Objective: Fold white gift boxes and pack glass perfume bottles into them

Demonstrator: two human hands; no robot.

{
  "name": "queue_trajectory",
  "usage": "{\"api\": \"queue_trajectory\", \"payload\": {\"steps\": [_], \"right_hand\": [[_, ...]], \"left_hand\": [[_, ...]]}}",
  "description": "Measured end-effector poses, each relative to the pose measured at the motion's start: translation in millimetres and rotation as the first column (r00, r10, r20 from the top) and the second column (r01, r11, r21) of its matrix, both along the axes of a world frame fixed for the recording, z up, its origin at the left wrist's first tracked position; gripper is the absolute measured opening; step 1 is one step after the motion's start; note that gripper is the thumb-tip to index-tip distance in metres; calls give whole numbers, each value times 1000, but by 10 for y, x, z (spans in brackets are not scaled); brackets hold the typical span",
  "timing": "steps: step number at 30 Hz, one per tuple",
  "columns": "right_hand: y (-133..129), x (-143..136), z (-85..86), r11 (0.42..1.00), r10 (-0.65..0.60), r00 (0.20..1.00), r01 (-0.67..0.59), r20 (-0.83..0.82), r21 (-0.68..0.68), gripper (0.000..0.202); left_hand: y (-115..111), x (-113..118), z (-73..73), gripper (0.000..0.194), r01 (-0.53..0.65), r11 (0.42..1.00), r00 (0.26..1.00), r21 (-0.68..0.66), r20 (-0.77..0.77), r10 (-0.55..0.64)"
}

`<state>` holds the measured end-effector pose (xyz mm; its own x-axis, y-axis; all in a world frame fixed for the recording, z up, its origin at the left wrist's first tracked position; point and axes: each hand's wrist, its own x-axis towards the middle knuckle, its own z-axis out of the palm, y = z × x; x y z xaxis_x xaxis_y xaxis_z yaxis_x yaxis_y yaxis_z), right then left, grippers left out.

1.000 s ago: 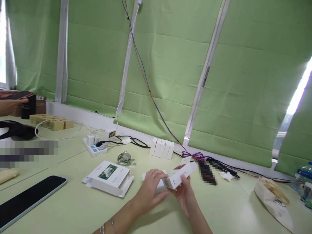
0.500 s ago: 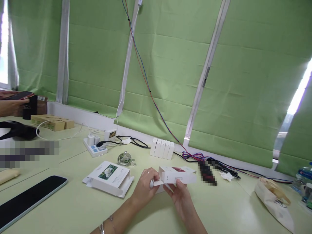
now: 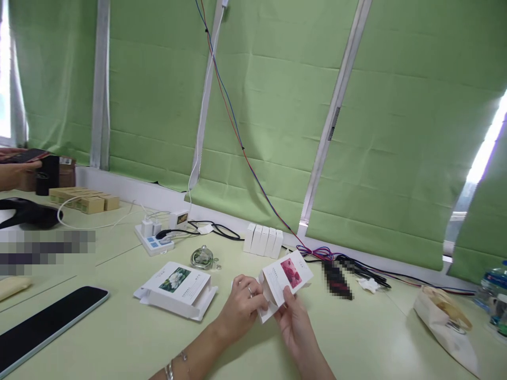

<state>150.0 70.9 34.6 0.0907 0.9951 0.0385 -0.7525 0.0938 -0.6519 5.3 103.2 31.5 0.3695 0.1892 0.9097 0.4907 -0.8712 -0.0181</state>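
Observation:
A white carton with a red flower picture [image 3: 291,272] is tilted above the table, its near end open. My right hand [image 3: 293,322] grips its lower right side, thumb on the printed face. At the open end, the curled fingers of my left hand [image 3: 243,303] touch the flaps. Left of my hands lies another white carton [image 3: 178,285] with a green and white flower picture, open at its right end. Behind it sits a round glass object [image 3: 202,257] with small pieces beside it.
Several small white boxes [image 3: 263,240] stand behind my hands. A power strip [image 3: 154,243] with plugs, a black-screened device [image 3: 51,327] and tan boxes [image 3: 85,199] are at the left, near another person's hand [image 3: 18,171]. Cables, a cloth bag [image 3: 443,327] and a bottle [image 3: 491,285] are at the right.
The red-flower carton has turned so that its printed face and open end now show. My left hand has shifted slightly at the flaps, its fingers more curled.

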Motion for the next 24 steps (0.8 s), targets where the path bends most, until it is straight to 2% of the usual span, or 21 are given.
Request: {"api": "queue_trajectory", "payload": {"steps": [5, 8, 12, 14, 16, 18, 20, 24], "right_hand": [[77, 115, -11, 980, -196, 975, 197, 105, 0, 65], [125, 184, -32, 963, -265, 954, 269, 139, -10, 73], [189, 301, -77, 932, -345, 927, 357, 147, -64, 73], [226, 379, -107, 910, -389, 907, 406, 163, -86, 67], [266, 462, -141, 889, -422, 888, 445, 186, -108, 60], [310, 538, -178, 860, -460, 861, 493, 218, -132, 54], [351, 600, -214, 826, -501, 827, 545, 256, -145, 51], [406, 684, -266, 782, -551, 770, 611, 323, -123, 53]], "left_hand": [[-13, -3, -30, 30, 28, 996, 996, -89, -77, -35], [-33, 6, -36, 31, 43, 989, 990, -143, -124, -61], [-35, -32, 39, 28, -63, 960, 993, -272, -115, 33], [-17, -82, 109, 25, -173, 904, 983, -391, -123, 135], [6, -144, 169, 20, -292, 796, 956, -530, -197, 219], [28, -206, 194, 34, -386, 670, 918, -634, -333, 215], [44, -259, 178, 51, -448, 586, 878, -675, -455, 147], [82, -308, 84, 53, -485, 553, 846, -677, -524, 100]]}}
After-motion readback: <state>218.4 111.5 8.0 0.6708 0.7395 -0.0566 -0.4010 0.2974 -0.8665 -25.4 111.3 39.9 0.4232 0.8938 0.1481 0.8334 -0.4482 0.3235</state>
